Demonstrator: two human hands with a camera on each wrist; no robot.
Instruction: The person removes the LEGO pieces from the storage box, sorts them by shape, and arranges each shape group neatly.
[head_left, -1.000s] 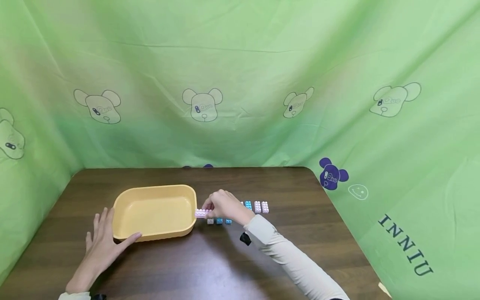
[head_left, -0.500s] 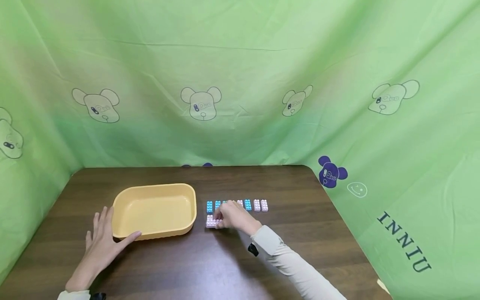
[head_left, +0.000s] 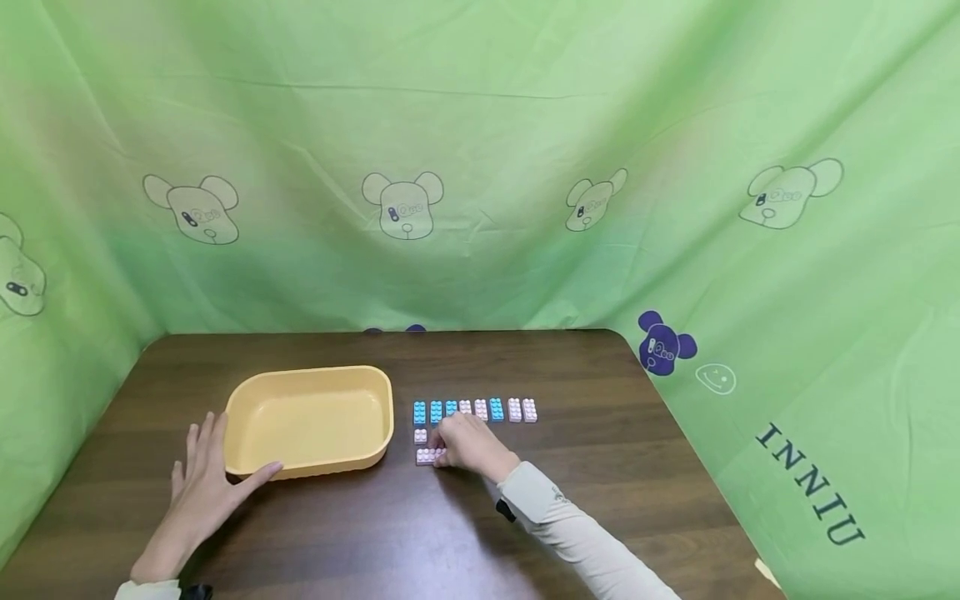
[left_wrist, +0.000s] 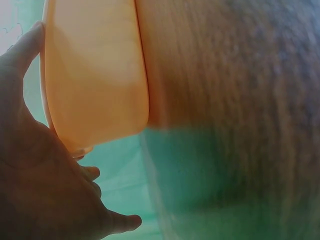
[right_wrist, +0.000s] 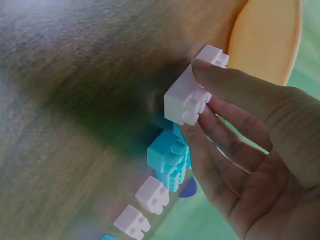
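My right hand (head_left: 471,444) pinches a long pale-pink toy building brick (head_left: 427,456) between thumb and fingers, low over the table to the right of the yellow tub. In the right wrist view the same pink brick (right_wrist: 182,92) shows its studs facing the palm. My left hand (head_left: 201,487) lies spread at the left end of the yellow tub (head_left: 311,425), thumb over the front rim. The left wrist view shows that left hand (left_wrist: 45,185) against the tub's wall. Just behind the held brick sits a small pink brick (head_left: 420,436).
A row of blue and pink bricks runs behind the right hand, from a blue brick (head_left: 419,412) to a pink brick (head_left: 530,410). The brown wooden table (head_left: 360,533) meets a green printed curtain (head_left: 480,275) at the back and sides.
My right hand has carried the pink brick from the tub's right rim rightward and toward the front of the table. The left hand and tub have stayed put.
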